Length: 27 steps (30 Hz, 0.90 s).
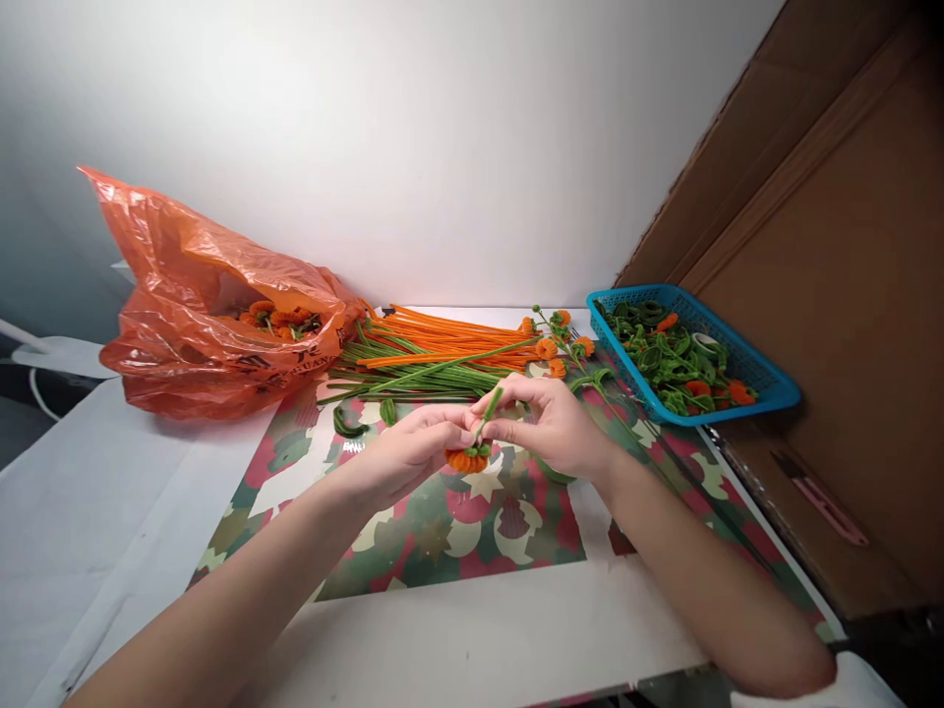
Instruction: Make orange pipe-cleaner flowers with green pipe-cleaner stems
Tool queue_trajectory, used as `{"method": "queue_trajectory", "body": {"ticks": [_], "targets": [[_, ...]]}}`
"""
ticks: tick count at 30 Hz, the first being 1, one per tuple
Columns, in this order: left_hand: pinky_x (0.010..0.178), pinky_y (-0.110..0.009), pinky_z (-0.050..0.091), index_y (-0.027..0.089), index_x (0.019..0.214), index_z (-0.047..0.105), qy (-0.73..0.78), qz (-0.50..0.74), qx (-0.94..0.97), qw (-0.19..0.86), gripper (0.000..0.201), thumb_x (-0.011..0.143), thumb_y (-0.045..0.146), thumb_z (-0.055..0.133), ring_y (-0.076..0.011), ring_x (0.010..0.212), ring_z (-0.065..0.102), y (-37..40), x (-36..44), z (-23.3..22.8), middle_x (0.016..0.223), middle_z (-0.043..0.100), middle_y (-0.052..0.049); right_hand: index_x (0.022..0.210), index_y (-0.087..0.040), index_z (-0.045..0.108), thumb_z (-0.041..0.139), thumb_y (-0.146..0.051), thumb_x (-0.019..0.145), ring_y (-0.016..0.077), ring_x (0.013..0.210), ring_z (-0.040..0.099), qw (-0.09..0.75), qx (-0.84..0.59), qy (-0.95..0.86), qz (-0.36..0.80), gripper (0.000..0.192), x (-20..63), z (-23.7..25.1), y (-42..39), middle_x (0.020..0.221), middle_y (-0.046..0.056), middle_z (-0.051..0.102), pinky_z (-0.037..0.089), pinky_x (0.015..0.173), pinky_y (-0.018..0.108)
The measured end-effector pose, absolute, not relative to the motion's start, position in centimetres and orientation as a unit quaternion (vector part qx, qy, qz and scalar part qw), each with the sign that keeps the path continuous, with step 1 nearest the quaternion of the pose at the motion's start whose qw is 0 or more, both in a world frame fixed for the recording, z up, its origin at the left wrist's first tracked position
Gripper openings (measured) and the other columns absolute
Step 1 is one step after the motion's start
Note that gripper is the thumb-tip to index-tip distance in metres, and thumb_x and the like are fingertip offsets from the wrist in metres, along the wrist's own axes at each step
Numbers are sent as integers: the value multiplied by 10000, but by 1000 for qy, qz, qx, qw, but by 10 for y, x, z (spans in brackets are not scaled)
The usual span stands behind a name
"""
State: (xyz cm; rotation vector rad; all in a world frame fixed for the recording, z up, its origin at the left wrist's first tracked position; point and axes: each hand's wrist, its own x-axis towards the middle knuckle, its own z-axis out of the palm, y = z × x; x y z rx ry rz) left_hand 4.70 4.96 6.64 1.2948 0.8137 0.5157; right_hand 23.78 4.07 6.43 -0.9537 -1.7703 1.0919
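Between my two hands, over the patterned sheet, is an orange pipe-cleaner flower (467,461) with its bloom hanging down and its short green stem pointing up. My left hand (428,440) pinches it from the left, close above the bloom. From the other side, my right hand (550,421) has thumb and fingers closed at the green stem (491,405). Behind the hands lie green pipe cleaners (420,376) and orange pipe cleaners (449,336) in a bundle. A curled dark green piece (348,425) and a small green leaf (387,412) rest left of my hands.
An orange plastic bag (221,364) holding orange flowers stands at the left. At the back right, a blue basket (774,391) contains green leaves and orange pieces. A flower spray (559,339) lies near it. A pink utility knife (826,501) rests on cardboard at the right.
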Motion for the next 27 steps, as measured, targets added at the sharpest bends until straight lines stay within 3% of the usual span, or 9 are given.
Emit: {"method": "queue_trajectory", "body": {"ticks": [4, 8, 14, 16, 20, 27], "targets": [[555, -252, 415, 191, 697, 610, 339, 211, 559, 726, 140, 716, 314, 545, -130, 591, 452, 52, 44, 65, 664, 529, -11, 802, -200, 718, 736, -422, 786, 156, 765, 584, 391, -365, -699, 474, 223, 240, 63, 41, 802, 18, 642, 472, 725, 302], [578, -252, 425, 188, 706, 607, 341, 208, 575, 714, 116, 730, 288, 552, -133, 614, 504, 53, 42, 67, 694, 587, -16, 773, -206, 695, 704, -302, 831, 161, 796, 559, 381, -374, -746, 398, 113, 239, 69, 37, 761, 10, 642, 440, 719, 290], [700, -258, 461, 190, 741, 655, 396, 294, 756, 430, 91, 764, 278, 666, -159, 772, 589, 48, 41, 81, 825, 659, -17, 701, -200, 642, 689, -195, 839, 155, 750, 520, 367, -448, -774, 255, 146, 231, 72, 32, 715, -14, 658, 357, 803, 338], [706, -254, 467, 190, 723, 673, 387, 299, 777, 395, 103, 784, 272, 661, -158, 780, 599, 47, 40, 84, 831, 665, -21, 731, -203, 648, 682, -206, 853, 154, 750, 517, 359, -442, -787, 237, 127, 232, 73, 32, 709, -20, 654, 340, 825, 347], [633, -246, 479, 176, 678, 664, 374, 255, 741, 495, 160, 794, 285, 669, -148, 711, 597, 47, 37, 85, 774, 640, -18, 828, -215, 662, 641, -236, 897, 163, 809, 518, 325, -380, -838, 220, 75, 239, 78, 33, 782, -7, 676, 322, 847, 354], [641, -226, 442, 163, 650, 674, 339, 173, 631, 676, 180, 789, 272, 704, -111, 692, 543, 55, 34, 82, 752, 614, -2, 816, -198, 644, 605, -186, 909, 174, 841, 515, 298, -345, -860, 231, 101, 245, 87, 33, 822, 20, 677, 325, 897, 377]]}}
